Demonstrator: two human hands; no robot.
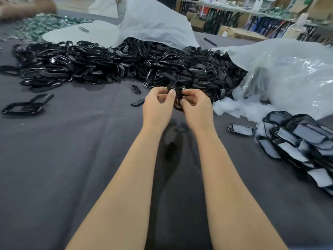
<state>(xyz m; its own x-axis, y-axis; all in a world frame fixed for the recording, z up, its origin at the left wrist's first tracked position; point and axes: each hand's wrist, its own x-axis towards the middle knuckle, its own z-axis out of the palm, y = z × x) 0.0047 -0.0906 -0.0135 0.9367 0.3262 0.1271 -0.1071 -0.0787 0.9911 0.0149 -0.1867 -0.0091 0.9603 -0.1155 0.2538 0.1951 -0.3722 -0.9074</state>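
Note:
Both my hands meet over the middle of a dark grey cloth-covered table (72, 159). My left hand (158, 107) and my right hand (196, 109) both pinch a small black plastic part (178, 95) between their fingertips, just in front of a big heap of black plastic parts (117, 62). Much of the held part is hidden by my fingers. Two small black button-pad pieces (136, 88) lie on the cloth left of my hands.
Crumpled clear plastic bags (288, 73) lie behind and to the right of the heap. A pile of black frames with pale film (302, 141) sits at the right. Black loose frames (27, 106) lie at the left. Another person's hand (27, 8) is at the far left corner.

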